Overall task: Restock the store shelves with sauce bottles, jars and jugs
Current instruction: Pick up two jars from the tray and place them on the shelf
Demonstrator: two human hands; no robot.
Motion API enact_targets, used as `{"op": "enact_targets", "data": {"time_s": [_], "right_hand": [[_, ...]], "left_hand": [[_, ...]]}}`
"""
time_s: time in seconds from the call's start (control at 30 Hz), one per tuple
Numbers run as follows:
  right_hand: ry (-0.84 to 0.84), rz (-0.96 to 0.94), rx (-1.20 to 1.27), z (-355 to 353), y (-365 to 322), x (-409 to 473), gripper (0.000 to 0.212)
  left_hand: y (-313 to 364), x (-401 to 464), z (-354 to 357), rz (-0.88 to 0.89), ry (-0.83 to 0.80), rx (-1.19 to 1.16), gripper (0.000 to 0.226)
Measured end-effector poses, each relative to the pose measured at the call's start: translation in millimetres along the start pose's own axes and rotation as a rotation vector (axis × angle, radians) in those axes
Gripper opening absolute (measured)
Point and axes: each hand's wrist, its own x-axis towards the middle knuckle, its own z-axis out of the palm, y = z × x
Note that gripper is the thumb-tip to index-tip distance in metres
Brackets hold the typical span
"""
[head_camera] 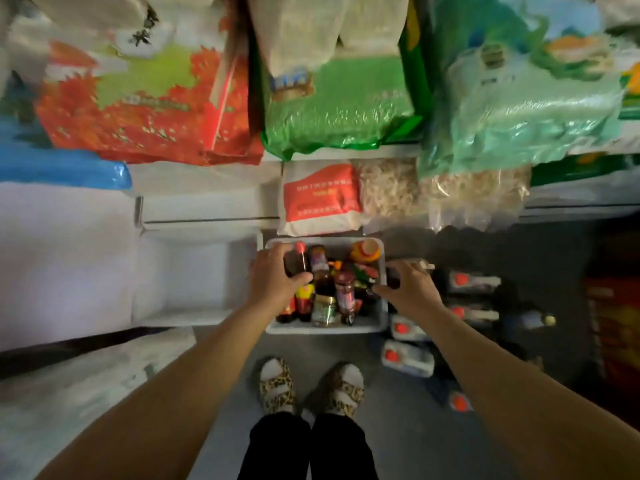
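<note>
Several jugs (408,357) lie beside the bin (325,330).

- We cannot read the print on the red-and-white bag (320,199); it is blurred.
- The left hand (273,275) covers part of the dark bottle (300,263) it curls around.
- The right hand (407,284) hides the bin's (325,330) right rim; what its fingers grip, we cannot tell.
- The rice sacks (339,98) above are cut off by the top edge.
</note>
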Motion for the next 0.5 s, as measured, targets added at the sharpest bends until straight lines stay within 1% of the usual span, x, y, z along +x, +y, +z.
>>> {"op": "enact_targets", "data": {"time_s": [0.1, 0.17, 0.23, 0.33, 0.5], "right_hand": [[-0.022, 0.097, 0.068, 55, 37, 36, 0.06], [-0.034, 0.139, 0.13, 91, 58, 61, 0.062], [-0.038, 0.171, 0.207, 126, 74, 87, 0.06], [-0.017, 0.166, 0.256, 178, 94, 126, 0.054], [0.009, 0.177, 0.42, 253, 115, 178, 0.053]], "left_hand": [[-35, 26, 56, -0.061, -0.051, -0.036, 0.066], [-57, 47, 90, -0.069, -0.073, -0.028, 0.067], [-78, 68, 122, -0.076, -0.08, -0.044, 0.065], [-105, 102, 166, -0.1, -0.08, -0.083, 0.062], [-139, 159, 231, -0.146, -0.05, -0.174, 0.055]]}}
